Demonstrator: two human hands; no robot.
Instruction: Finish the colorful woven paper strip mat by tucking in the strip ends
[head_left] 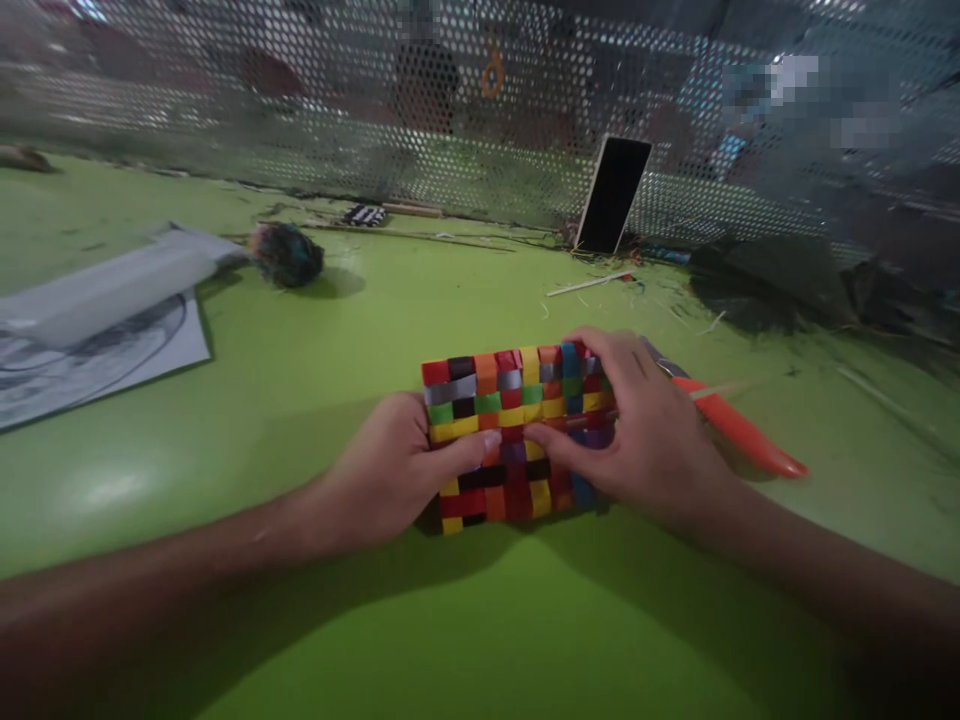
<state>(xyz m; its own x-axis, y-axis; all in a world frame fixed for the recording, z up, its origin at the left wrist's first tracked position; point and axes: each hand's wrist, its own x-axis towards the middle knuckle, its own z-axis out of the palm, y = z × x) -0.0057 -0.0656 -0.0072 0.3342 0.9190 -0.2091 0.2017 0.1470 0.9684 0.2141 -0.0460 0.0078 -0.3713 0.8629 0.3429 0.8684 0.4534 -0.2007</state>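
Observation:
A small woven mat [517,480] of coloured flat strips, in red, yellow, orange, green, blue, black and silver, is held just above the green table. Its left edge is gripped by my left hand [397,465], thumb pressed on the front and fingers hidden behind. My right hand [652,420] grasps the right side, with the index finger over the top edge and the thumb on the front near the middle. The two thumb tips lie close together. A thin pale strip or stick [724,388] juts out to the right beyond my right hand.
An orange-handled tool [750,435] lies right of my right hand, its metal end partly hidden. A phone [613,195] leans against the perforated metal screen [360,110]. Left are a ball of dark multicoloured material [286,255] and a printed sheet [169,340] under a plastic-wrapped item [112,290]. Scraps litter the back edge.

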